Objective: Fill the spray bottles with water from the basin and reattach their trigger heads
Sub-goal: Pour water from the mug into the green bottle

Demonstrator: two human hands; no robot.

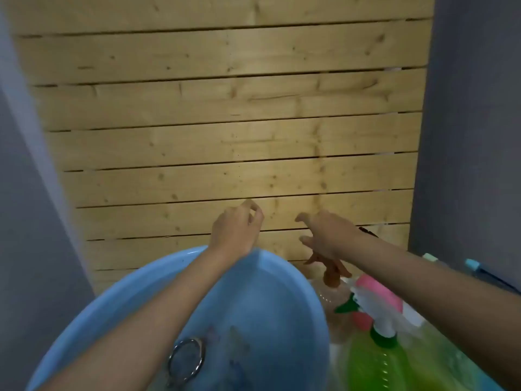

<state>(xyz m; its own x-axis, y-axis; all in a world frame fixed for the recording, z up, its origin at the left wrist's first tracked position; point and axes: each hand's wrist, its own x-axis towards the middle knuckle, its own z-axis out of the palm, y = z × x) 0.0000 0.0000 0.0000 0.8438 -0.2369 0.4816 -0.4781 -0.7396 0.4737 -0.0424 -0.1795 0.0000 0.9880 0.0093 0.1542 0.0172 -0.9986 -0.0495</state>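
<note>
A light blue basin (307, 294) holding water fills the lower middle, with a round metal object (186, 359) in it. My left hand (238, 227) is raised above the basin's far rim, fingers loosely curled, holding nothing. To the right, my right hand (327, 232) reaches out with spread fingers just above the brown trigger head (332, 270) of a clear bottle (329, 297). Closer to me, a green bottle (377, 362) stands with a white and green trigger head (380, 325). A pink and white sprayer (377, 292) lies between them.
A wall of pale wooden slats (225, 122) fills the view ahead. Grey walls (465, 136) flank it on both sides. Pens with light blue caps (476, 266) lie at the right edge.
</note>
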